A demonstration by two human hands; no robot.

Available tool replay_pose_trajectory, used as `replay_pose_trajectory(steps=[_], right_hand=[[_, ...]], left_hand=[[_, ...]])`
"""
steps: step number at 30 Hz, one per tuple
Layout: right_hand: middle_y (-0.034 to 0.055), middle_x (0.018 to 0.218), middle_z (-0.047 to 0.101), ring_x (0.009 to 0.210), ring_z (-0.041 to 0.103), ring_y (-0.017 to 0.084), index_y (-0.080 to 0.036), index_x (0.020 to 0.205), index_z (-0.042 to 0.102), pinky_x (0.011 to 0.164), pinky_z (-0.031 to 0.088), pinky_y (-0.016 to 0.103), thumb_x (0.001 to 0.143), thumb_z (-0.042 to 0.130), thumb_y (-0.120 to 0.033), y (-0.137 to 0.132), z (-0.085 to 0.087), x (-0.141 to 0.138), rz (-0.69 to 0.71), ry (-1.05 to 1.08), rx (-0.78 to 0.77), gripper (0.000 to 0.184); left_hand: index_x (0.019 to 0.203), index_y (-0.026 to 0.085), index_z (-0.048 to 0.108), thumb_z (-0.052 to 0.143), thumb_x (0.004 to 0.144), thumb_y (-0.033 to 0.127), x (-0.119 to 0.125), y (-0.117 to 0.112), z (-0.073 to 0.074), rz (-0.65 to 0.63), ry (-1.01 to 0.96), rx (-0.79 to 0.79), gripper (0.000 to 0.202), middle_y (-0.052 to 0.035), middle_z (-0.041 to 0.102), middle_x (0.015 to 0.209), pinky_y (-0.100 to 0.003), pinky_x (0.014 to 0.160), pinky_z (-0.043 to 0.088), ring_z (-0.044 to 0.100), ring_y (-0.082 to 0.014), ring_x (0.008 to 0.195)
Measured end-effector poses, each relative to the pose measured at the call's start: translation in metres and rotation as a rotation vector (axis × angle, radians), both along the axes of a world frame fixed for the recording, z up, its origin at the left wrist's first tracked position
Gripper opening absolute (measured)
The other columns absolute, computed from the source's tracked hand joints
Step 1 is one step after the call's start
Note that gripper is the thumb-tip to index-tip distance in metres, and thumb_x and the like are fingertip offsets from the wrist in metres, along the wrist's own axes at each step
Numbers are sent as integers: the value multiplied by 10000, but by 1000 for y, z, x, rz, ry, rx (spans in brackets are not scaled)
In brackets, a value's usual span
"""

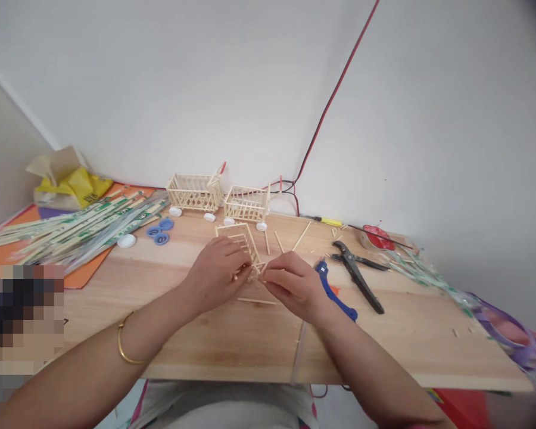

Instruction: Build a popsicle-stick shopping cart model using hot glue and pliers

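My left hand [221, 271] is closed around the near left side of a small open frame of wooden sticks [251, 241], which rests tilted on the table. At the frame's near right corner, the fingertips of my right hand [295, 283] are pinched together; a short stick seems to lie between them, though most of it is hidden. Just in front of my hands lies a loose wooden stick [256, 301]. To the right of my right hand is a blue hot glue gun [335, 295]. Several cut sticks [301, 236] are scattered behind the frame.
Two finished-looking stick carts [194, 193] with white cap wheels stand against the wall. Blue bottle caps [161, 229] and a white cap [126, 241] lie left, beside wrapped chopsticks [93, 226]. Black cutters [360, 277], a yellow knife [330, 221] and a red container [378, 237] lie right.
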State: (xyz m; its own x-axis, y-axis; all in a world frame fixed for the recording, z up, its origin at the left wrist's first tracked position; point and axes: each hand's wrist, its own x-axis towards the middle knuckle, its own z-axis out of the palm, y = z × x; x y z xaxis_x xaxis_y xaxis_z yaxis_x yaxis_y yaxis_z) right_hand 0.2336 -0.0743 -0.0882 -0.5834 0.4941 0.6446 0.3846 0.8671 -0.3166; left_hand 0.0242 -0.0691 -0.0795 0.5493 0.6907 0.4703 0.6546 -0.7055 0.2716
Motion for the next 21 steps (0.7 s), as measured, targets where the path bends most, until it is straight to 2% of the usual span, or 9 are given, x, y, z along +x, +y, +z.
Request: replay_pose_trajectory(steps=[5, 14, 21], right_hand=[[36, 876, 672, 801, 592, 146, -250, 953, 619, 742, 450, 310, 850, 560, -111, 3, -3, 2, 64, -103, 12, 183], [31, 903, 663, 816, 562, 146, -241, 933, 612, 747, 414, 310, 901, 469, -108, 7, -11, 4, 37, -312, 100, 198], [38, 913, 657, 832, 570, 145, -244, 950, 608, 757, 418, 306, 910, 477, -131, 10, -17, 3, 52, -299, 83, 178]], left_hand=[[737, 163, 595, 476, 862, 192, 0, 0, 1, 10, -3, -8, 174, -47, 608, 719, -322, 731, 382, 512, -179, 740], [739, 162, 593, 482, 860, 188, -1, 1, 1, 2, -10, -5, 167, -50, 618, 727, -322, 744, 391, 520, -177, 749], [728, 169, 590, 476, 858, 180, -1, 1, 2, 2, -24, 2, 174, -45, 616, 714, -317, 732, 393, 523, -173, 731]])
